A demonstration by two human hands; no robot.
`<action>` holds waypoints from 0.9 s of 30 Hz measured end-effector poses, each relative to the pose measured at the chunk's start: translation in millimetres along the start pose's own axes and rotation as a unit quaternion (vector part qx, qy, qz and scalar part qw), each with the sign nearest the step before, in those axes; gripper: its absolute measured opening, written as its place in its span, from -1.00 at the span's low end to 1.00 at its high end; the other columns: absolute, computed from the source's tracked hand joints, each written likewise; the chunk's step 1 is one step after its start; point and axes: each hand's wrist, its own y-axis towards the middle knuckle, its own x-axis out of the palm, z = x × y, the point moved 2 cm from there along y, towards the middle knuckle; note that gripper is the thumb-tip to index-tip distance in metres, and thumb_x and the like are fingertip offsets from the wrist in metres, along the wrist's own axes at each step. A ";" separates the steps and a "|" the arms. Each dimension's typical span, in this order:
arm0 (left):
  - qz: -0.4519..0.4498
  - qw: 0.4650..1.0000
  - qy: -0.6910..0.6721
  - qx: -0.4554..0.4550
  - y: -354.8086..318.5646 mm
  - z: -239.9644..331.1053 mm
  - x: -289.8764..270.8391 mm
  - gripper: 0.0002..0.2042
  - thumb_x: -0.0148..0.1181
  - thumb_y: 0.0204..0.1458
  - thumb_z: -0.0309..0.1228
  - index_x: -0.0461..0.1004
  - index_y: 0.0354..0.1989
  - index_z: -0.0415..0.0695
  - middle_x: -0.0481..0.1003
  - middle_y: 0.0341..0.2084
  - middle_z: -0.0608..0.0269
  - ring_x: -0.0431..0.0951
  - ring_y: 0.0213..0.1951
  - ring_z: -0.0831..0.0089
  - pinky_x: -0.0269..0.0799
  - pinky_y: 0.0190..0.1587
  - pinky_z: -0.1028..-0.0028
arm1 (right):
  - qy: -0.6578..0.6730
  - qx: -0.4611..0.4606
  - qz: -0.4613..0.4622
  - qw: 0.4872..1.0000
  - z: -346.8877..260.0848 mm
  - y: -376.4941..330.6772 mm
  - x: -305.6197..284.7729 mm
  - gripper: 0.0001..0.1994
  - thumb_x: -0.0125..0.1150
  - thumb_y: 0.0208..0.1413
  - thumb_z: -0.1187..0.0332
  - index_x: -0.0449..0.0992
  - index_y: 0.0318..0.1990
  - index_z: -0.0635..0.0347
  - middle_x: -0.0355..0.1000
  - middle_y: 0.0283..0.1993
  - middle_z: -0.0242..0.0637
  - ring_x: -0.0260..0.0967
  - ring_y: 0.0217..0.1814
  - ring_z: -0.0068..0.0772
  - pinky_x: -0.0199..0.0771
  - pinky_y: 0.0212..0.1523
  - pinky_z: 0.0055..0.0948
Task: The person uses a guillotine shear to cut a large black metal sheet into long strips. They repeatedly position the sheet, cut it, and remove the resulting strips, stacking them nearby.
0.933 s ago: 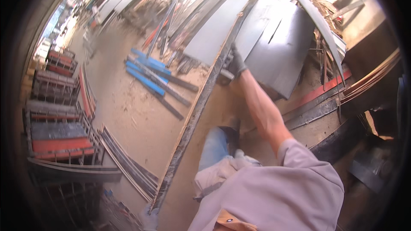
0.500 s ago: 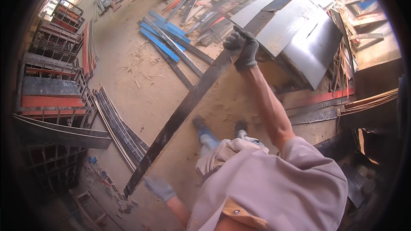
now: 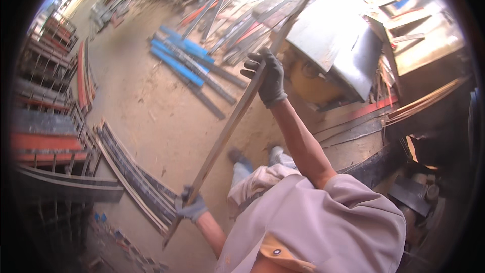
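A long, narrow wooden plank (image 3: pixel 231 126) slants across the middle, from the lower left to the top right, with a thin edge turned up. Near its lower end my gloved left hand (image 3: pixel 194 210) is wrapped round it. Farther up, my gloved right hand (image 3: pixel 273 78) holds the plank from its right side, with the fingertips showing past the left side. The saw-table-like bench with a shiny metal top (image 3: pixel 323 35) stands to the right, and the plank's upper part passes along its left side.
Blue strips (image 3: pixel 179 63) and dark planks lie on the dusty floor ahead. Barred metal racks (image 3: pixel 48 126) stand along the left, with long curved boards (image 3: pixel 134 172) beside them. Scrap wood (image 3: pixel 242 35) is heaped left of the bench. More boards (image 3: pixel 429 101) are at the right.
The plank has turned from its broad dark face to its narrow edge. My left hand, earlier apart from it, now grips its lower end. My right hand's fingers have loosened and spread.
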 end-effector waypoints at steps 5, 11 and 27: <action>-0.146 0.988 -0.006 -0.043 93.6 87.2 -53.4 -0.75 0.03 0.04 -0.23 0.39 -0.50 -0.17 0.43 -0.64 0.19 0.53 -0.42 0.26 0.50 -0.07 0.09 | -0.010 0.020 -0.011 1.000 -58.9 59.8 -4.7 -0.33 -0.13 0.25 -0.25 0.24 0.17 0.21 0.26 0.01 -0.04 0.46 -0.06 0.05 0.50 -0.01 0.10; 0.042 0.996 -0.068 0.047 89.5 124.0 -27.6 -0.75 0.05 0.09 -0.22 0.37 -0.40 -0.19 0.38 -0.62 0.24 0.45 -0.49 0.30 0.52 -0.13 0.06 | 0.134 -0.035 0.051 0.989 -41.7 118.5 -9.6 -0.72 0.20 -0.01 0.11 0.27 -0.43 0.04 0.03 -0.63 -0.58 0.07 -0.64 -0.57 0.14 -0.63 -0.52; 0.027 0.986 0.003 0.166 44.6 28.6 93.8 -0.78 0.17 -0.09 -0.17 0.37 -0.50 -0.04 0.26 -0.69 0.34 0.37 -0.59 0.38 0.53 -0.31 0.26 | -0.596 -0.169 0.012 0.785 -28.3 214.2 -14.9 -0.54 0.47 -0.19 0.27 0.40 -0.20 0.34 0.42 -0.33 -0.26 0.36 -0.33 -0.45 0.46 -0.26 -0.41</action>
